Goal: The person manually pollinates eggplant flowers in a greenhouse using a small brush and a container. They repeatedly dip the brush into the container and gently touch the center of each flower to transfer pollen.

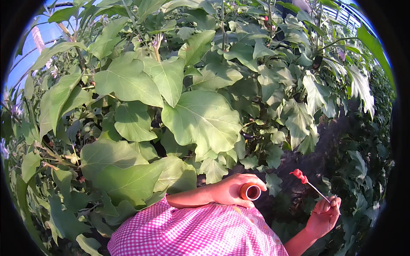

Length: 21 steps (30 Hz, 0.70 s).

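Observation:
My left hand (229, 188) is wrapped around a small reddish-brown bottle (246, 193), held in front of my body. The bottle's round mouth faces up, uncapped, with dark contents or shadow inside. To the right, my right hand (325, 214) pinches the lower end of a thin pale stick (318, 192). A lump of red, wet-looking cloth or fibre (300, 176) is fixed to the stick's upper end. The stick tilts up to the left, apart from the bottle and from the leaves.
Broad-leaved eggplant plants (201, 121) crowd close in front and on the left. A dark eggplant fruit (247, 136) shows among the leaves. Shaded soil (298, 166) runs between the rows. A greenhouse frame (344, 16) arches behind. My pink checked garment (192, 230) lies below.

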Each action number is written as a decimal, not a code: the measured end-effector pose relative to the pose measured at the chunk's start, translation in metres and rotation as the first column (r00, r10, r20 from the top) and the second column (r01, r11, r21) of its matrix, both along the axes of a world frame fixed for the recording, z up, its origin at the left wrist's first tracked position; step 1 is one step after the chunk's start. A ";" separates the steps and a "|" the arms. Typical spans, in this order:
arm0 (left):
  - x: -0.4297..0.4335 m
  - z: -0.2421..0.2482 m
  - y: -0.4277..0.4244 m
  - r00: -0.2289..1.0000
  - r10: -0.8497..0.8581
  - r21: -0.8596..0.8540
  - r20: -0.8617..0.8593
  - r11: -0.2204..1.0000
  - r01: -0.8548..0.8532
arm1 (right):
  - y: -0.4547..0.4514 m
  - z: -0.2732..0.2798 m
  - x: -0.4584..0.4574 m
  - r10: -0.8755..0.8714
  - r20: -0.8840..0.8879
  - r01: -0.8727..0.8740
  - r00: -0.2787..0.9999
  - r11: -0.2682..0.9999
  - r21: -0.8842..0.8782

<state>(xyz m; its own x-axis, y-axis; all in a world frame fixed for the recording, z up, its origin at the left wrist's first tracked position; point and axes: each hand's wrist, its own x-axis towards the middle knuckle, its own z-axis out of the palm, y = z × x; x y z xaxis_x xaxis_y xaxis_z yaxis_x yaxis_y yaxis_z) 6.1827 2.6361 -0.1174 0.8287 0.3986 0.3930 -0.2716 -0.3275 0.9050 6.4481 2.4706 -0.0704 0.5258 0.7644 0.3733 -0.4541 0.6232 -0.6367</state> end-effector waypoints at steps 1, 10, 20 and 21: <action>-0.003 0.005 0.009 1.000 0.018 -0.024 -0.007 1.000 -0.018 | 0.018 0.004 -0.006 -0.012 0.010 0.012 1.000 1.000 -0.003; -0.051 -0.002 0.046 0.960 0.203 -0.306 -0.195 0.917 -0.256 | 0.204 0.064 -0.046 0.050 0.351 -0.079 0.935 0.994 0.070; -0.057 -0.003 0.035 0.866 0.393 -0.472 -0.310 0.727 -0.499 | 0.372 0.120 -0.068 0.068 0.662 -0.104 0.746 0.995 0.014; -0.054 0.008 0.031 0.854 0.402 -0.475 -0.331 0.710 -0.519 | 0.391 0.119 -0.068 0.119 0.665 -0.165 0.737 0.986 0.006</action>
